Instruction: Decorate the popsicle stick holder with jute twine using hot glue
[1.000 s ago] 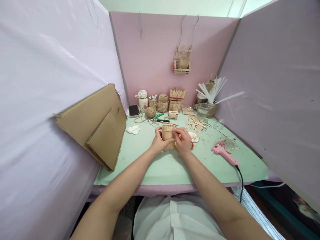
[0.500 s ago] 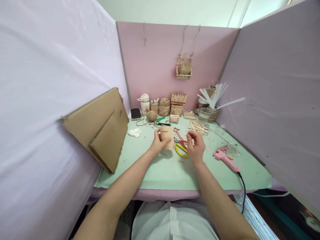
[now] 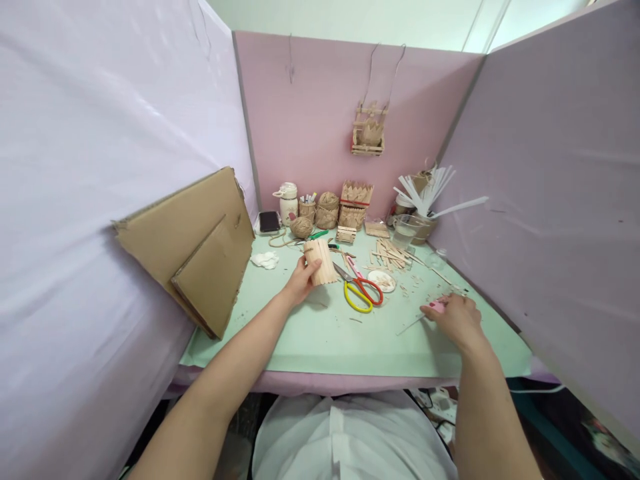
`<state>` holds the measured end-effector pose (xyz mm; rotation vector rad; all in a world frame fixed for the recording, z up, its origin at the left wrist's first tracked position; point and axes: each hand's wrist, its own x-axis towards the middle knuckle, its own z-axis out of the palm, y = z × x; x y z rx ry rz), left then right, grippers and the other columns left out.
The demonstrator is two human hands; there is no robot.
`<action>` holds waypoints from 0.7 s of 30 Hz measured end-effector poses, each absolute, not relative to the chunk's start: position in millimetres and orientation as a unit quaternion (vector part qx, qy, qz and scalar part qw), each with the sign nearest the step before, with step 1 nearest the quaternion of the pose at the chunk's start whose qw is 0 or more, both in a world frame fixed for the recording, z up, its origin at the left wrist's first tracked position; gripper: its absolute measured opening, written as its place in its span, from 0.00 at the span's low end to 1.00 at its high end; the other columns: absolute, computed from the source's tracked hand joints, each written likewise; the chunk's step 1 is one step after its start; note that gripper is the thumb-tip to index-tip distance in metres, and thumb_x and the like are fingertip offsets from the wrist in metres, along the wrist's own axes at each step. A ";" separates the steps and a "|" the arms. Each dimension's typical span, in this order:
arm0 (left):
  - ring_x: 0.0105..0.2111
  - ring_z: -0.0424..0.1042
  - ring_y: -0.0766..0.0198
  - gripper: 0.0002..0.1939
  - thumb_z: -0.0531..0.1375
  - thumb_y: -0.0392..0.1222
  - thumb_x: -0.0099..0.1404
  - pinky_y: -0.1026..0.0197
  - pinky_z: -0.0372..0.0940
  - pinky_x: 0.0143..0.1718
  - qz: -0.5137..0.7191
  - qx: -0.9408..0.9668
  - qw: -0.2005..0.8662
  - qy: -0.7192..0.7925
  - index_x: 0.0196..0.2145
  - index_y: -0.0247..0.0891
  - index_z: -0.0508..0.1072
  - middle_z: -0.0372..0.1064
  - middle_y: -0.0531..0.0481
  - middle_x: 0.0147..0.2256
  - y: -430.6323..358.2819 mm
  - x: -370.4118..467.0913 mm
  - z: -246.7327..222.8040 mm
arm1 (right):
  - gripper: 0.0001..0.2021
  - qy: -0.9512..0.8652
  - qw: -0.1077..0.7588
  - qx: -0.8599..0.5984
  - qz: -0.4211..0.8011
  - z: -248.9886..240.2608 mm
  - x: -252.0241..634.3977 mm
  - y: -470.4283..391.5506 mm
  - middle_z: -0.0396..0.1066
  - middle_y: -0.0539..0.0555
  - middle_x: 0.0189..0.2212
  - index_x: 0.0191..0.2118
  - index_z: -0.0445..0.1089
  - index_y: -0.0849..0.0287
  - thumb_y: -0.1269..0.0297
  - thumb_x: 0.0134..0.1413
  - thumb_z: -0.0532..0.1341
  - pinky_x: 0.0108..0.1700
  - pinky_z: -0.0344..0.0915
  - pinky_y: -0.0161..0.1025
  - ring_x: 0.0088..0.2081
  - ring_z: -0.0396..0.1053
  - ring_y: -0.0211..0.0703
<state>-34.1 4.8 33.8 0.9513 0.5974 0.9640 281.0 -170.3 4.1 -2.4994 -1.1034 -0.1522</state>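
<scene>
My left hand grips a small panel of wooden craft sticks by its lower left part, thumb on the face, raised over the table. At the right, my right hand is closed over the pink hot glue gun; most of the gun is hidden beneath the hand. Just right of the panel lie scissors with one yellow and one red handle. Behind the scissors a small white dish holds wood bits.
Loose craft sticks lie behind the dish. Along the back stand a white bottle, twine balls, a stick-built box and a clear cup. Cardboard sheets lean at the left wall. Scraps dot the green tabletop.
My right hand has moved right, from beside the scissors onto the glue gun. My left hand has shifted slightly left with the panel, and the white dish has come into sight.
</scene>
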 end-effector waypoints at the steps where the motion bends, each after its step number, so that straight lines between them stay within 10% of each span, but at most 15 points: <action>1: 0.45 0.69 0.57 0.32 0.66 0.51 0.51 0.52 0.69 0.43 0.440 0.431 0.738 0.276 0.50 0.43 0.59 0.64 0.43 0.51 5.1 -34.7 34.2 | 0.30 -0.390 0.211 -0.893 -0.074 9.4 277.9 -173.5 0.65 0.74 0.45 0.44 0.67 0.69 0.50 0.38 0.64 0.48 0.58 0.55 0.49 0.62 0.66; 7: 0.45 0.69 0.57 0.29 0.66 0.49 0.52 0.51 0.69 0.42 0.443 0.427 0.737 0.279 0.49 0.43 0.61 0.64 0.44 0.51 7.1 -33.4 34.7 | 0.22 -0.405 0.267 -0.862 -0.143 43.8 276.1 -203.3 0.70 0.70 0.40 0.47 0.67 0.66 0.55 0.51 0.54 0.44 0.59 0.50 0.44 0.66 0.61; 15: 0.49 0.68 0.52 0.29 0.68 0.48 0.50 0.47 0.65 0.50 0.412 0.451 0.750 0.253 0.48 0.40 0.64 0.66 0.42 0.51 6.2 -35.0 31.9 | 0.24 -0.412 0.041 -0.910 0.015 19.7 277.9 -195.2 0.71 0.67 0.36 0.38 0.71 0.66 0.47 0.48 0.56 0.42 0.60 0.46 0.42 0.68 0.59; 21: 0.53 0.65 0.46 0.33 0.71 0.47 0.44 0.44 0.59 0.55 0.389 0.471 0.762 0.216 0.46 0.35 0.66 0.67 0.37 0.50 5.4 -36.0 27.9 | 0.23 -0.405 0.145 -0.903 -0.008 16.8 274.6 -186.6 0.70 0.66 0.32 0.37 0.71 0.67 0.50 0.50 0.54 0.37 0.59 0.45 0.37 0.67 0.57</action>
